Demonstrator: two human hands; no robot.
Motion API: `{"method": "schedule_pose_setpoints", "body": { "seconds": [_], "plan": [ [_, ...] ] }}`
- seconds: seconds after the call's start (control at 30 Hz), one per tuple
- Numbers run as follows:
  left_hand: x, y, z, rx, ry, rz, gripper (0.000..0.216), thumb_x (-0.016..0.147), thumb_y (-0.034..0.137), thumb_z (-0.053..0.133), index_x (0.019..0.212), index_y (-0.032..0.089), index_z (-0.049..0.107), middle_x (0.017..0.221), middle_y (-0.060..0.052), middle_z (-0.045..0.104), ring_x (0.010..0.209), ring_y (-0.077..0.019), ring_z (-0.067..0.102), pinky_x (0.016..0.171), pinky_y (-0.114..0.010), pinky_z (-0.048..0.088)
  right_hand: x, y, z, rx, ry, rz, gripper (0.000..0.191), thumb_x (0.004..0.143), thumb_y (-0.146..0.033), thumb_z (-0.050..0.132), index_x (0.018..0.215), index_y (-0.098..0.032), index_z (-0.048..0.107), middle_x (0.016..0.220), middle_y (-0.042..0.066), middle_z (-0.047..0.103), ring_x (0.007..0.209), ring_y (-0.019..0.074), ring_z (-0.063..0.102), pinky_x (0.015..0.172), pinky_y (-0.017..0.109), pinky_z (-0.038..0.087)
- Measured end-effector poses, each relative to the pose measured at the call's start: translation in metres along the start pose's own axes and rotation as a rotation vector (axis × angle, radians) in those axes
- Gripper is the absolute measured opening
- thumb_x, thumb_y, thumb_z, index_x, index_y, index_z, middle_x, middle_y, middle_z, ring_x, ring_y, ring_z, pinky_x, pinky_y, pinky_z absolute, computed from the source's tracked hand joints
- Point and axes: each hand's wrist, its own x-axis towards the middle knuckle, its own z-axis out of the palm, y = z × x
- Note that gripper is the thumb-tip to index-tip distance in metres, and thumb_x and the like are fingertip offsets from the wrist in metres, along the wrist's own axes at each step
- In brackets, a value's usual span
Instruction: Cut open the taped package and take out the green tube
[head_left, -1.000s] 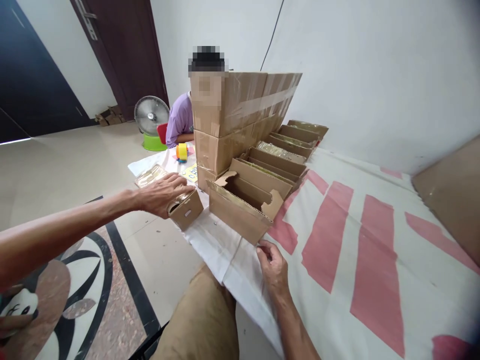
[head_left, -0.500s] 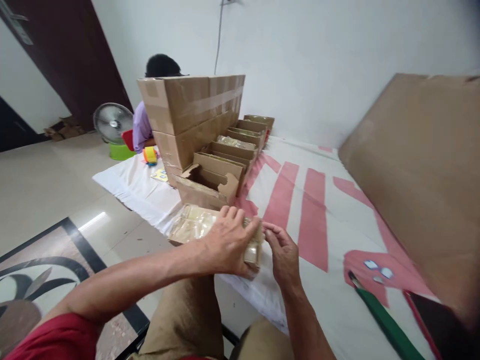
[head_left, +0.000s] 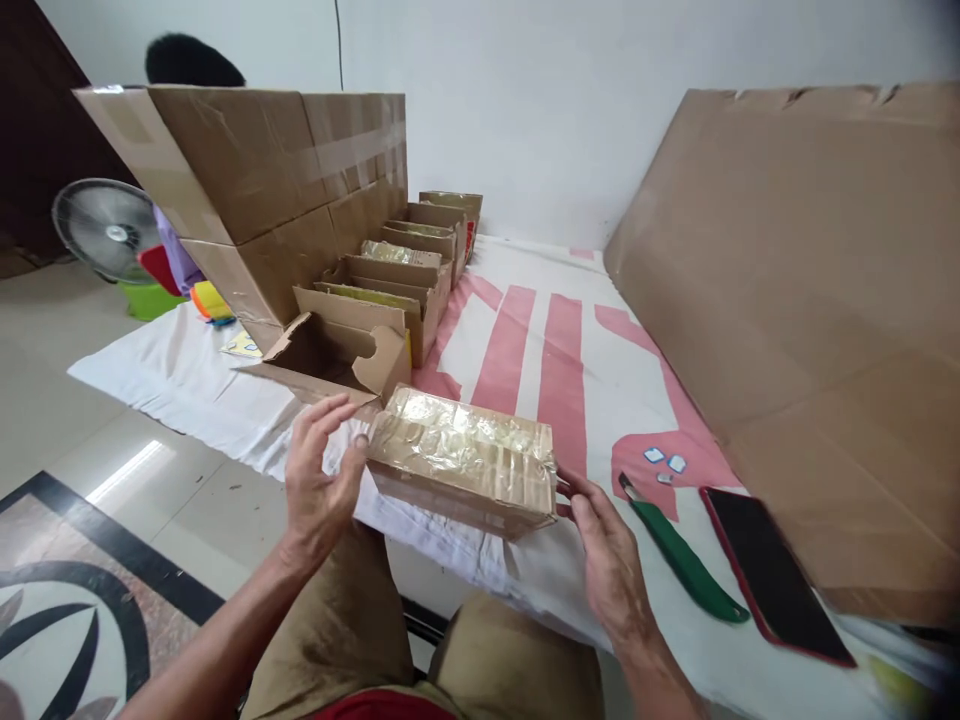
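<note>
At the white-draped table's [head_left: 541,572] near edge, the half-curled right hand [head_left: 606,553] touches an oblong brown cardboard box [head_left: 461,455]. The left hand [head_left: 321,470] spreads empty.

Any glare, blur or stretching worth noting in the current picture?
Head view, middle: glare off the shiny tape on the taped box; head view, left: a bright streak reflected on the floor, and the stacked boxes look stretched, probably by a wide lens; head view, bottom right: blurred corner.
</note>
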Motion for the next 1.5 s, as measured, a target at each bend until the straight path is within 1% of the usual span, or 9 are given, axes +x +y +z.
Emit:
{"method": "schedule_pose_setpoints", "body": {
  "seconds": [0.13, 0.37, 0.53, 0.63, 0.77, 0.97, 1.17, 1.3, 1.5],
  "plan": [
    [-0.015, 0.001, 0.010, 0.006, 0.032, 0.062, 0.023, 0.094, 0.029, 0.061, 0.115, 0.023, 0.067, 0.121, -0.008, 0.070, 0.119, -0.0249, 0.065, 0.107, -0.045, 0.052, -0.008, -0.014, 0.012, -0.044, 0.037, -0.083, 0.055, 0.093, -0.063, 0.061, 0.132, -0.026, 0.069, 0.138, 0.011, 0.070, 0.126, 0.0297, 0.065, 0.104, 0.041, 0.053],
    [-0.019, 0.006, 0.029, -0.289, -0.163, -0.422, 0.033, 0.093, 0.039, 0.058, 0.119, 0.020, 0.065, 0.117, -0.010, 0.071, 0.107, -0.0245, 0.069, 0.092, -0.036, 0.057, -0.017, -0.032, 0.029, -0.083, 0.031, -0.111, 0.063, 0.092, -0.062, 0.061, 0.141, -0.022, 0.063, 0.139, 0.013, 0.069, 0.120, 0.0295, 0.069, 0.092, 0.037, 0.059],
    [-0.034, 0.025, 0.022, -0.409, -0.160, -0.447, 0.015, 0.088, 0.034, 0.064, 0.092, 0.021, 0.068, 0.120, -0.009, 0.069, 0.114, -0.0255, 0.066, 0.096, -0.036, 0.054, -0.041, -0.032, 0.018, -0.219, 0.074, -0.125, 0.058, 0.094, -0.057, 0.061, 0.140, -0.022, 0.063, 0.136, 0.013, 0.070, 0.114, 0.0296, 0.071, 0.087, 0.036, 0.059],
    [-0.038, 0.032, 0.015, -0.501, -0.147, -0.473, 0.010, 0.085, 0.029, 0.068, 0.079, 0.021, 0.065, 0.125, -0.009, 0.068, 0.119, -0.0259, 0.063, 0.096, -0.035, 0.053, -0.050, -0.036, 0.013, -0.350, 0.100, -0.246, 0.058, 0.096, -0.049, 0.061, 0.148, -0.024, 0.055, 0.147, 0.013, 0.062, 0.126, 0.0305, 0.065, 0.098, 0.042, 0.056],
    [-0.042, 0.033, 0.009, -0.688, -0.153, -0.521, 0.011, 0.086, 0.027, 0.072, 0.078, 0.021, 0.066, 0.135, -0.009, 0.064, 0.127, -0.0267, 0.060, 0.092, -0.032, 0.051, -0.046, -0.054, 0.016, -0.550, 0.096, -0.492, 0.047, 0.099, -0.038, 0.058, 0.144, -0.025, 0.056, 0.157, 0.012, 0.050, 0.144, 0.0327, 0.048, 0.113, 0.054, 0.045],
    [-0.048, 0.023, 0.005, -0.772, -0.197, -0.504, 0.011, 0.088, 0.027, 0.073, 0.079, 0.022, 0.068, 0.141, -0.008, 0.062, 0.133, -0.0276, 0.056, 0.100, -0.035, 0.047, -0.031, -0.074, 0.020, -0.612, 0.054, -0.674, 0.025, 0.098, -0.033, 0.062, 0.120, -0.023, 0.066, 0.153, 0.012, 0.052, 0.141, 0.0331, 0.051, 0.111, 0.051, 0.046],
    [-0.044, 0.024, 0.008, -0.763, -0.196, -0.574, 0.014, 0.084, 0.032, 0.076, 0.080, 0.021, 0.068, 0.146, -0.010, 0.060, 0.135, -0.0312, 0.056, 0.105, -0.041, 0.047, -0.017, -0.081, 0.017, -0.710, -0.065, -0.727, 0.038, 0.097, -0.034, 0.062, 0.133, -0.024, 0.061, 0.147, 0.013, 0.059, 0.135, 0.0324, 0.057, 0.108, 0.051, 0.049],
    [-0.040, 0.021, 0.013, -0.714, -0.188, -0.624, 0.010, 0.082, 0.028, 0.076, 0.082, 0.022, 0.068, 0.142, -0.006, 0.063, 0.140, -0.0302, 0.051, 0.116, -0.043, 0.039, -0.017, -0.077, -0.003, -0.693, -0.031, -0.679, 0.035, 0.097, -0.035, 0.062, 0.131, -0.025, 0.064, 0.146, 0.012, 0.061, 0.134, 0.0308, 0.059, 0.110, 0.051, 0.049],
    [-0.027, 0.014, 0.023, -0.667, -0.180, -0.656, 0.016, 0.077, 0.032, 0.079, 0.086, 0.022, 0.070, 0.136, -0.005, 0.067, 0.136, -0.0307, 0.055, 0.122, -0.050, 0.034, -0.046, -0.040, -0.088, -0.758, 0.102, -0.351, 0.019, 0.098, -0.033, 0.059, 0.109, -0.024, 0.072, 0.112, 0.008, 0.076, 0.105, 0.0240, 0.073, 0.094, 0.038, 0.058]
  ]
}}
